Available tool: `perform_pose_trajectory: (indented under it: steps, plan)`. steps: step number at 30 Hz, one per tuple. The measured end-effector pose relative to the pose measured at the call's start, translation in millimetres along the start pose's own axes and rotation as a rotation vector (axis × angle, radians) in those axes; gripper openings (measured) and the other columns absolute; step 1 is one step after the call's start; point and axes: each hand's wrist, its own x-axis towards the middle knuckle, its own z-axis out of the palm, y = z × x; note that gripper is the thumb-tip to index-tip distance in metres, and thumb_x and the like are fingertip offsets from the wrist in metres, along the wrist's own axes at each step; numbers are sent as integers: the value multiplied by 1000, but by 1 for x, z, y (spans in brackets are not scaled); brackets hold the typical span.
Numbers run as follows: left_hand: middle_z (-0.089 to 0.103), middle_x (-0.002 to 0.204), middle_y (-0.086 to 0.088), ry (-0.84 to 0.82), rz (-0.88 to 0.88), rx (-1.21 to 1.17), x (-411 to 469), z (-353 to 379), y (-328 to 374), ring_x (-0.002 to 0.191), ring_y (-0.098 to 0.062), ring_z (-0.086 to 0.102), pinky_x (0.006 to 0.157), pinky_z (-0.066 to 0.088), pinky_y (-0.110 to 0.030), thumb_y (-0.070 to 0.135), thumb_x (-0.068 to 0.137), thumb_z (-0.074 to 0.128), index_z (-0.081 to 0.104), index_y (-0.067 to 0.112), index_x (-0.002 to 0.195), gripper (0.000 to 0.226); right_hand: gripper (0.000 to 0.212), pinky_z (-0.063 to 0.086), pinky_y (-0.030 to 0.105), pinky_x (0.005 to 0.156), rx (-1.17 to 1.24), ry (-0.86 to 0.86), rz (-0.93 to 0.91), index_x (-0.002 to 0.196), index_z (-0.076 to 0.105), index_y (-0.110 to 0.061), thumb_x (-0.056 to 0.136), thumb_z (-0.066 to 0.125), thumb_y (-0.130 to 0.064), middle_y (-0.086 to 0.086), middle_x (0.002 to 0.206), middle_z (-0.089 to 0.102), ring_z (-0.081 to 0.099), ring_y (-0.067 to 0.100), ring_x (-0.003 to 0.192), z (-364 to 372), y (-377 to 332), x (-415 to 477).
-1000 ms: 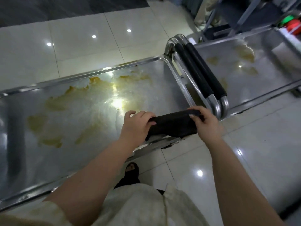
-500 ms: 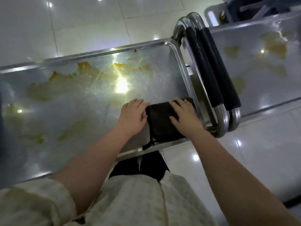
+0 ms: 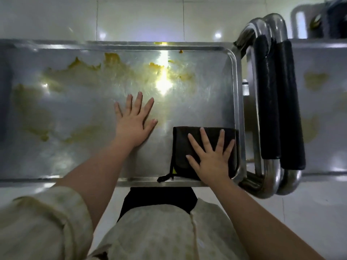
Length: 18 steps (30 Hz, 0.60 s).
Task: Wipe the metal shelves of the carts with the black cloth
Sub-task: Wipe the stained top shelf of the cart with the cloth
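The right hand (image 3: 212,158) is pressed flat, fingers spread, on the folded black cloth (image 3: 187,147), which is laid in the shelf's (image 3: 197,109) near right corner. The left hand (image 3: 134,121) is laid flat and spread on bare metal just left of the cloth, nothing grasped. Yellow stains (image 3: 112,59) are seen farther across the shelf. Two padded cart handles (image 3: 277,102) are seen beyond its right rim.

Commercial kitchen area: stained steel carts (image 3: 131,43) on glossy floor tiles (image 3: 140,19).
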Motion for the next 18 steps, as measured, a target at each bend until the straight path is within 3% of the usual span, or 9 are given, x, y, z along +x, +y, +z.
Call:
perform_pose_trajectory:
  steps: [4,10,14,18]
  plan:
    - [-12,165,5,39,0,-14,2,3,-1,152,-26,-13,114,-20,-55,69,94,15,-3,47,155,67,64,-16,70,109,-16,60,27,148,-17,-53,91,5,-74,-11,163,-19,-27,45,143,-40,1,90]
    - [-4,166,5,79,5,-22,3,5,-3,152,-27,-6,116,-12,-61,66,96,20,2,45,156,66,65,-12,75,107,46,101,69,151,-9,-51,94,12,-71,-10,164,-16,-21,48,144,-94,-16,213]
    - [-5,166,4,68,7,-31,4,4,-4,152,-25,-9,116,-13,-61,63,97,14,2,44,155,63,65,-10,73,109,31,88,40,151,-13,-50,93,9,-72,-9,164,-17,-22,45,145,-83,-13,188]
    - [-7,166,3,58,5,-13,5,6,-5,152,-26,-10,115,-11,-63,60,98,13,1,43,156,62,64,-6,73,110,65,52,18,152,-11,-49,94,7,-69,-8,164,-14,-21,45,145,-37,-13,86]
